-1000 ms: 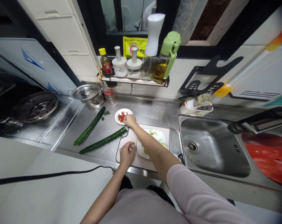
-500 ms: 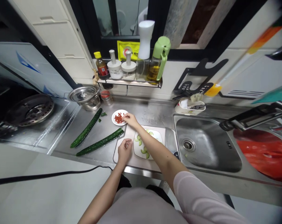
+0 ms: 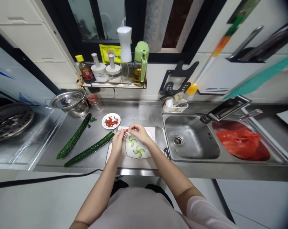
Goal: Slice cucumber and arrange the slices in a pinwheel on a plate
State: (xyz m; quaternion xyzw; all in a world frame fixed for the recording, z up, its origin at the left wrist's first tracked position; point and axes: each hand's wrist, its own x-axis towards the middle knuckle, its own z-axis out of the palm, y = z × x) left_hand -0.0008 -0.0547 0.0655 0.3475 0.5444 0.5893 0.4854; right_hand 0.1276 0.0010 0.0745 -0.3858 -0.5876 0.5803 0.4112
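Above the square white plate [image 3: 146,154], my right hand [image 3: 139,132] pinches a small red piece [image 3: 126,130] that resembles a goji berry. My left hand [image 3: 119,140] is closed too, its fingertips meeting the same piece from the left. Crescent-shaped cucumber slices [image 3: 139,152] lie in fan-like groups on the plate, partly hidden by my hands. Under the plate is a pale cutting board [image 3: 131,163]. A small round white dish [image 3: 105,116] with several more red pieces sits just beyond my left hand. One long cucumber [image 3: 90,149] reaches to the board's left edge.
Another cucumber [image 3: 74,136] lies further left, near a lidded steel pot [image 3: 75,106]. A knife [image 3: 166,153] rests at the board's right, beside the sink [image 3: 193,140]. A red bag [image 3: 239,143] fills the second basin. Bottles stand on the wall rack [image 3: 115,85].
My right hand has come back from the small dish with a red piece, and my left hand has moved up to meet it over the plate. The view has swung right.
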